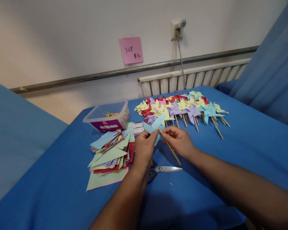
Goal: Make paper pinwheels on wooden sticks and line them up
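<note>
Above the blue-covered table, a light blue paper pinwheel (156,125) is pinched in my left hand (145,145), its thumb pressed near the pinwheel's centre. A thin wooden stick (171,150) slants down to the right from that centre. The fingers of my right hand (179,140) are closed at the stick's upper part, close against the paper; the fingertips partly hide what they grip. Scissors (164,169) with dark handles lie below my hands, blades pointing right. Beside my left wrist is a stack of coloured paper pieces (110,156).
Many finished pinwheels (182,107) on sticks lie at the back right. A clear plastic box (105,111) with sticks inside stands at the back left. Small white boxes (138,129) sit behind my left hand. A radiator (194,76) and a metal rail (98,75) run along the wall.
</note>
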Motion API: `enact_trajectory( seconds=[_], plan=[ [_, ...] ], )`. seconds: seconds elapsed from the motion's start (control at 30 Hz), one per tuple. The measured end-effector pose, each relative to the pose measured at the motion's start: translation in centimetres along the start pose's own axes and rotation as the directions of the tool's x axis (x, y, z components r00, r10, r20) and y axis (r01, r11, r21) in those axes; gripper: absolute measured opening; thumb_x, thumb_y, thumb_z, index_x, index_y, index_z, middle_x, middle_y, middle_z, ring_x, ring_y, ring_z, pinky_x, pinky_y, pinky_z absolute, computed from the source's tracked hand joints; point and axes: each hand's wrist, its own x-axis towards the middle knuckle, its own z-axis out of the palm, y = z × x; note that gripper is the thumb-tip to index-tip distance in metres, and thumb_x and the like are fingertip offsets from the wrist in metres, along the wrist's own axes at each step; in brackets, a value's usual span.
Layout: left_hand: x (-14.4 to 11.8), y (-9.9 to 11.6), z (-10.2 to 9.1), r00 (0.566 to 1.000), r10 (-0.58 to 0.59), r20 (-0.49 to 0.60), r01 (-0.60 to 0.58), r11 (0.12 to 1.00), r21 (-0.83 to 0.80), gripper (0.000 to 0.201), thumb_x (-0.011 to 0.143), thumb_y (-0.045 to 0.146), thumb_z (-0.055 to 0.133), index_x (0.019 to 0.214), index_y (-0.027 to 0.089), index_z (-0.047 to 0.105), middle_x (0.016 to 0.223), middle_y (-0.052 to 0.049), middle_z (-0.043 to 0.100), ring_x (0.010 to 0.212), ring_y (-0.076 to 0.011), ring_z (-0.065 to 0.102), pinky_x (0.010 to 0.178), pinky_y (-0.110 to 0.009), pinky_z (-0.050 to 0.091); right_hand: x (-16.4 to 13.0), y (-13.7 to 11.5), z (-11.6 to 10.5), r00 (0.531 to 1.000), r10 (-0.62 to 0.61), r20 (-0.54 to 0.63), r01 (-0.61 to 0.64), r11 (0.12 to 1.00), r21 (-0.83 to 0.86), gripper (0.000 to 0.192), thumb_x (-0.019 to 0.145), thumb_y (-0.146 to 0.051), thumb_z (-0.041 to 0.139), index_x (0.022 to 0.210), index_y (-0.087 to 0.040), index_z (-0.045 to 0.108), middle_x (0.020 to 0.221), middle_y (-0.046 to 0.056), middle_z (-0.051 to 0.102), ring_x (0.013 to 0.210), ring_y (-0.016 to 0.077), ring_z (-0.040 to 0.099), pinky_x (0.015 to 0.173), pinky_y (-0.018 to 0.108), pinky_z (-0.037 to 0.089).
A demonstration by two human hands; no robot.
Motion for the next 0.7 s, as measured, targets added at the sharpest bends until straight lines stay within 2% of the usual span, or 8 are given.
enact_trajectory(
  seconds=[0.13,0.3,0.7],
  plan=[
    [0.04,-0.04,0.00,0.999,0.024,-0.021,-0.023,0.999,0.032,0.034,0.064,0.043,0.075,0.079,0.012,0.073,0.071,-0.004,0.068,0.059,-0.0121,0.053,0.057,-0.024,0.040,-0.03,-0.26,-0.11,0.996,0.069,0.055,-0.070,0.997,0.025,0.024,0.072,-0.040,0.071,0.074,-0.019,0.061,0.057,-0.004,0.061,0.047,0.0088,0.050,0.046,0.022,0.036],
    [-0.22,0.31,0.17,0.996,0.054,-0.074,-0.050,0.997,0.059,0.032,0.064,0.044,0.074,0.070,0.013,0.070,0.061,0.000,0.062,0.054,-0.0103,0.047,0.053,-0.023,0.036,-0.17,-0.43,0.02,0.991,0.108,0.076,-0.114,0.990,0.080,0.033,0.070,-0.047,0.073,0.075,-0.018,0.059,0.059,-0.003,0.062,0.040,0.0054,0.040,0.039,0.020,0.029],
    [-0.20,-0.34,0.28,0.986,0.137,-0.094,-0.124,0.983,0.137,0.032,0.066,0.045,0.072,0.062,0.014,0.066,0.054,0.002,0.054,0.052,-0.0097,0.041,0.050,-0.023,0.030,-0.23,-0.34,0.01,0.991,0.101,0.089,-0.105,0.993,0.050,0.033,0.070,-0.048,0.072,0.074,-0.019,0.057,0.058,-0.004,0.061,0.040,0.0055,0.044,0.036,0.019,0.031]
  ],
)
